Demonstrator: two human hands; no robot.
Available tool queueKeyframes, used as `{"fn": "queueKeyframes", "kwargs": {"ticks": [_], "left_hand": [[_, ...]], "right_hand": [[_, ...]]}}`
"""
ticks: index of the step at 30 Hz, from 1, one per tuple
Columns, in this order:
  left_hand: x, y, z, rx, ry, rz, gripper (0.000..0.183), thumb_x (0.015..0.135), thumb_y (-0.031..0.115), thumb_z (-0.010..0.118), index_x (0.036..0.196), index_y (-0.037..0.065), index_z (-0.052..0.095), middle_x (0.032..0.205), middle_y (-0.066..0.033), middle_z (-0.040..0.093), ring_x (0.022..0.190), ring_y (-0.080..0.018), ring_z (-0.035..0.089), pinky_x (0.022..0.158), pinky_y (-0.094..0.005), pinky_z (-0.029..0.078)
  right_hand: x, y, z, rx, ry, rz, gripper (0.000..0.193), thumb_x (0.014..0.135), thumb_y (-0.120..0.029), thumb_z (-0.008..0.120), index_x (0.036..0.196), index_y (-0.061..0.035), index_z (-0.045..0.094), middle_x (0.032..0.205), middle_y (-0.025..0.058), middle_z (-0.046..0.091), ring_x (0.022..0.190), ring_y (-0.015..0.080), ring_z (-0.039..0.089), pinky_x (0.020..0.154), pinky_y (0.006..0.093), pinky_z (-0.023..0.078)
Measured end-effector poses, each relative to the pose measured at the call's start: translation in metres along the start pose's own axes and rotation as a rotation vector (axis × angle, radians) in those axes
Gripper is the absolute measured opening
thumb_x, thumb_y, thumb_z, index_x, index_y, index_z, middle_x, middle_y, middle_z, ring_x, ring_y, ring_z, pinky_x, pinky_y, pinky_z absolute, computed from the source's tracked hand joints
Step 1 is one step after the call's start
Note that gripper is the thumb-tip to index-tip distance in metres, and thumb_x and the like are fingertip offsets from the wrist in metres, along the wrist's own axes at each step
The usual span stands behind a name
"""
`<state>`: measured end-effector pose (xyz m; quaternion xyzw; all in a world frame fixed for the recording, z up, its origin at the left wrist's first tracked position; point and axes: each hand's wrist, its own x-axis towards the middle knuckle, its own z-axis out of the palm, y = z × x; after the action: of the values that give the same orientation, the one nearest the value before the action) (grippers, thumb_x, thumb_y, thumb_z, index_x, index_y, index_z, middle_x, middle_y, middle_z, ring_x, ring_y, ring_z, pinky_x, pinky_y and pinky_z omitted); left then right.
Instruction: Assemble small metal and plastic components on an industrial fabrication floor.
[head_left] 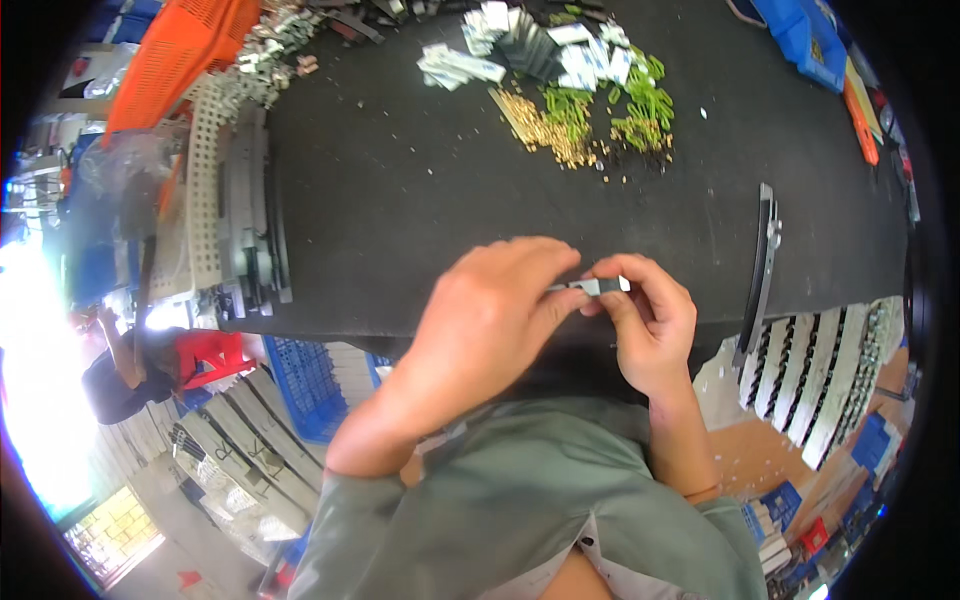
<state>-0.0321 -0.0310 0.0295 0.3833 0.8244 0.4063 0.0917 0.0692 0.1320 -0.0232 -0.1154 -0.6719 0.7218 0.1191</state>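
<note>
Both my hands meet over the near edge of the black work table (400,220). Between them is a small grey part with a white end (598,287); its exact kind I cannot make out. My left hand (495,300) pinches its left end between thumb and fingers, partly hiding it. The thumb and forefinger of my right hand (655,315) close on its right end. Farther off on the table lie small brass-coloured pieces (550,130), green clip-like pieces (645,100) and a stack of white and dark strips (530,45).
A long dark strip with metal fittings (763,270) lies at the table's right. On the left are stacked grey strips (262,210), a white perforated tray (206,190) and an orange basket (170,65). A blue bin (808,45) stands far right. Another person (125,365) is at far left.
</note>
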Motion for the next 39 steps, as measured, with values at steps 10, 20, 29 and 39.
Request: {"fn": "queueKeyframes", "kwargs": {"ticks": [10, 20, 29, 39], "left_hand": [[0.084, -0.069, -0.061, 0.247, 0.221, -0.194, 0.031, 0.093, 0.021, 0.069, 0.115, 0.000, 0.069, 0.105, -0.0170, 0.072, 0.094, -0.0281, 0.071, 0.083, -0.0360, 0.054], [0.185, -0.125, -0.063, 0.495, 0.258, -0.141, 0.023, 0.091, 0.016, 0.065, 0.110, 0.005, 0.072, 0.103, -0.0169, 0.071, 0.099, -0.0329, 0.068, 0.087, -0.0406, 0.052], [0.206, -0.170, -0.064, 0.761, 0.242, 0.229, 0.012, 0.084, 0.011, 0.069, 0.095, 0.005, 0.066, 0.100, -0.0110, 0.062, 0.097, -0.0323, 0.064, 0.083, -0.0421, 0.053], [0.088, -0.076, -0.068, 0.183, 0.177, -0.144, 0.021, 0.090, 0.008, 0.068, 0.110, 0.001, 0.069, 0.087, -0.0104, 0.071, 0.074, -0.0161, 0.065, 0.071, -0.0289, 0.052]], "right_hand": [[0.015, 0.006, -0.024, 0.048, 0.085, -0.083, 0.010, 0.101, -0.002, 0.054, 0.110, 0.0030, 0.058, 0.102, 0.0079, 0.060, 0.082, 0.0122, 0.063, 0.072, 0.0277, 0.059], [0.018, 0.003, -0.026, 0.053, 0.114, -0.052, 0.011, 0.098, 0.004, 0.054, 0.107, 0.0037, 0.061, 0.097, 0.0087, 0.061, 0.085, 0.0139, 0.064, 0.073, 0.0290, 0.062], [0.014, 0.007, -0.030, 0.034, 0.093, 0.005, 0.015, 0.096, 0.007, 0.053, 0.108, 0.0037, 0.061, 0.097, 0.0106, 0.063, 0.085, 0.0151, 0.066, 0.073, 0.0297, 0.062], [0.018, 0.013, -0.030, 0.213, 0.125, -0.041, 0.014, 0.100, 0.002, 0.054, 0.111, 0.0055, 0.060, 0.099, 0.0098, 0.062, 0.086, 0.0157, 0.067, 0.076, 0.0315, 0.062]]}}
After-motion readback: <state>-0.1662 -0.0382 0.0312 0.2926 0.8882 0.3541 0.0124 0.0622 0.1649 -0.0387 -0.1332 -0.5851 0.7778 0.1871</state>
